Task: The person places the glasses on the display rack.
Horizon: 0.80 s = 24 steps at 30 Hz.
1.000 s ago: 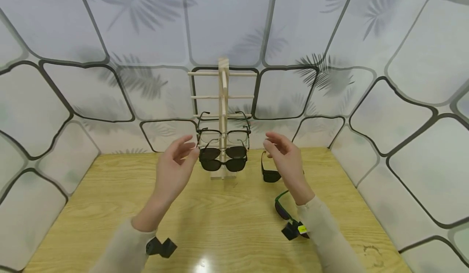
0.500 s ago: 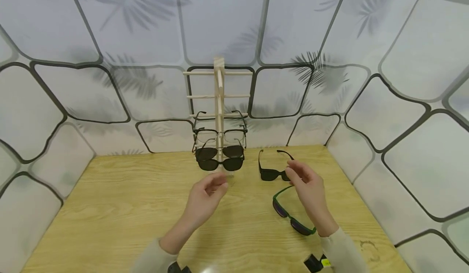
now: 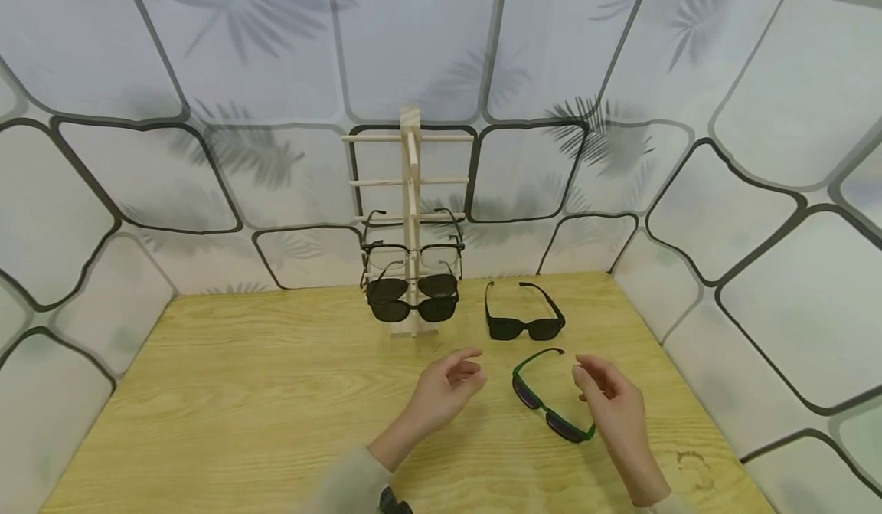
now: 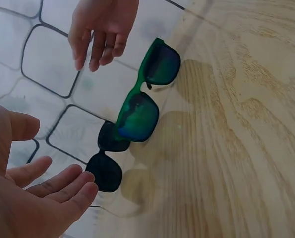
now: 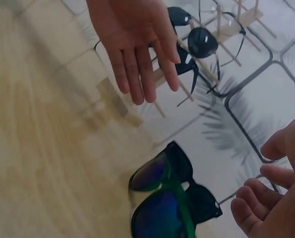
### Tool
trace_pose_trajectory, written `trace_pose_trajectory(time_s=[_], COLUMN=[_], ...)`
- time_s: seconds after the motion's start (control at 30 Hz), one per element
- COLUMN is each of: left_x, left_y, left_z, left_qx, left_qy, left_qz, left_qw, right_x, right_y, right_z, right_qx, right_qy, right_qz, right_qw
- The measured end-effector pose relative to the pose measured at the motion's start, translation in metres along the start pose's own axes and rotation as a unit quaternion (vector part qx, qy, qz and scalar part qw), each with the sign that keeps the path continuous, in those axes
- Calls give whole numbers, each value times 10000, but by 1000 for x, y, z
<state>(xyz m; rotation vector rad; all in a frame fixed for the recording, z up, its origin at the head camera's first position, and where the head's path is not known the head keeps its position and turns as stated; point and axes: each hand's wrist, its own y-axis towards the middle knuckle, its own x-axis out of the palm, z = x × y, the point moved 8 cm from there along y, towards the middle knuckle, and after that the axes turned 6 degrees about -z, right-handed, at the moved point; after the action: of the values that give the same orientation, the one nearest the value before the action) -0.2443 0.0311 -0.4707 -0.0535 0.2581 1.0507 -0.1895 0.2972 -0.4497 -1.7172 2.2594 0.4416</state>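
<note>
Green-framed sunglasses (image 3: 544, 407) with dark, bluish-green lenses lie on the table between my two hands. My right hand (image 3: 612, 401) is just right of them, fingers loosely bent, holding nothing. To their left hovers my left hand (image 3: 446, 391), also relaxed and holding nothing. In the left wrist view the green sunglasses (image 4: 140, 106) stand apart from the fingers of the left hand (image 4: 48, 183). Black sunglasses (image 3: 525, 328) rest behind the green pair with their temples unfolded. From the right wrist view, the right hand (image 5: 271, 193) is beside both pairs, apart from them.
A wooden glasses rack (image 3: 411, 169) stands at the back of the table. Its lower rods carry clear-lens glasses (image 3: 413, 257) and two pairs of dark sunglasses (image 3: 413, 311). Patterned panels (image 3: 276, 54) enclose the wooden table (image 3: 227, 407) at the back and sides.
Both hands have moved from beside the rack toward the right and nearer to me, ending around the green sunglasses. The black and green sunglasses are uncovered now. The glasses stay in place.
</note>
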Motion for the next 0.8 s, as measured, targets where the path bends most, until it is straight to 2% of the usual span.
trace_pose_trajectory(time_s=[0.23,0.47,0.67,0.8], left_x=[18,34,46,52], left_y=[13,27,35,38], left_z=[-8,-13,-18,-21], left_qx=[-61,-244,-296,-268], left_qy=[-27,90,124,302], left_qz=[-93,-59,-108,-90], left_qw=[9999,9996,9994,9991], right_x=[-11,-20,-22,-22], right_y=[-16,-29,-35,-37], right_z=[30,50,62,71], right_qx=[698,1097,1317,1599], right_qy=[-139,-365,-344,-352], right_qz=[227,366,442,377], right_qw=[9972,9926,9897,9858])
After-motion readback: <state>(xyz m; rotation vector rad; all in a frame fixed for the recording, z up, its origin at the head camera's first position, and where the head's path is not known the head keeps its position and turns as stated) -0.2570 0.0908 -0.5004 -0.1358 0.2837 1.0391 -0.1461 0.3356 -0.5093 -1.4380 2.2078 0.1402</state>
